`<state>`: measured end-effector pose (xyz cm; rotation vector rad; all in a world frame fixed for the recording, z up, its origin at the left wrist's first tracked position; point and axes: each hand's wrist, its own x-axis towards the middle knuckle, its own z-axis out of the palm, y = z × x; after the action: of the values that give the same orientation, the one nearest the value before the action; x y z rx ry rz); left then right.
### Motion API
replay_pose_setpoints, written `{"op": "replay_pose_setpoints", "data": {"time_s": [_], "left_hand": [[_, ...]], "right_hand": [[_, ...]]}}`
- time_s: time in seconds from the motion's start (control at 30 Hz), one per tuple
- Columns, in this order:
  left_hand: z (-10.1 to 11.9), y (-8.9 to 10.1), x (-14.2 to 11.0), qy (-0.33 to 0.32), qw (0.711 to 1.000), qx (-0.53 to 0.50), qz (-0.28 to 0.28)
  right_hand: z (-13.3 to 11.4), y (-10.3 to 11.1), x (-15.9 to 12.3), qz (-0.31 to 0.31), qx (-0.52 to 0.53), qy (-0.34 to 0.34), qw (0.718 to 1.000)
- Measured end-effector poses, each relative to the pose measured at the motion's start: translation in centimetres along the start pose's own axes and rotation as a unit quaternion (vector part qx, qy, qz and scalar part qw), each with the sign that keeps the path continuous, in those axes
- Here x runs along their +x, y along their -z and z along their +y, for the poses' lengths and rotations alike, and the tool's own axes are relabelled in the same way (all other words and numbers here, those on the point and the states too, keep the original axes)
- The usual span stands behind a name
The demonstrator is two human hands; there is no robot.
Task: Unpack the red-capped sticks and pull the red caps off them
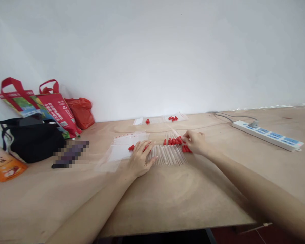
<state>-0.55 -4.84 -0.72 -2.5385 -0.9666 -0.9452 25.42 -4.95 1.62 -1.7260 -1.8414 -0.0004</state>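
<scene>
Side by side on the wooden table lies a row of thin clear dropper tubes point(167, 156). Several red rubber bulbs point(175, 140) sit along the far end of this row, some of them on tubes that point away from me. My left hand point(141, 158) rests flat with fingers stretched out at the left end of the row, partly covering some red bulbs. At the right end, my right hand point(195, 141) pinches a red bulb between thumb and fingers; the fingertips partly hide it. More loose red bulbs point(186, 149) lie just below that hand.
Clear plastic bags point(120, 149) lie left of the tubes. Against the wall are more tubes and red bulbs point(173, 118). A white power strip point(268, 135) is at the right. Shopping bags point(57, 110), a black bag point(33, 140) and an orange pouch point(6, 164) stand at the left.
</scene>
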Motion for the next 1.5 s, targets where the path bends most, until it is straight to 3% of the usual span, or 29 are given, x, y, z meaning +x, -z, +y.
{"op": "replay_pose_setpoints", "data": {"time_s": [0.1,0.17,0.33,0.9,1.03,1.2,1.3,1.5], "left_hand": [[0.8,0.0,0.2,-0.023,0.998,0.038,0.050],[1.5,0.1,0.2,-0.062,0.995,0.055,0.057],[2.5,-0.2,0.1,-0.119,0.992,0.038,0.026],[3.3,0.2,-0.2,-0.104,0.993,0.032,0.033],[2.6,0.3,-0.4,-0.099,0.994,0.024,0.038],[0.3,-0.1,-1.1,-0.018,0.998,-0.004,0.062],[-0.4,-0.8,-1.1,0.021,0.998,-0.027,0.055],[-0.3,-1.8,-0.1,0.010,0.997,-0.025,0.078]], "right_hand": [[-0.9,-0.8,-3.6,0.058,-0.020,0.187,0.980],[-1.4,-1.4,-5.3,0.093,-0.057,0.271,0.956],[-2.5,-2.4,-6.7,0.140,-0.058,0.345,0.926],[-2.4,-2.3,-6.9,0.134,-0.030,0.341,0.930],[-1.8,-2.1,-7.0,0.134,-0.016,0.340,0.931],[0.4,-1.4,-5.9,0.153,0.085,0.211,0.962],[1.2,-1.4,-4.8,0.165,0.185,0.144,0.958],[2.7,-1.2,-2.4,0.189,0.217,0.035,0.957]]}}
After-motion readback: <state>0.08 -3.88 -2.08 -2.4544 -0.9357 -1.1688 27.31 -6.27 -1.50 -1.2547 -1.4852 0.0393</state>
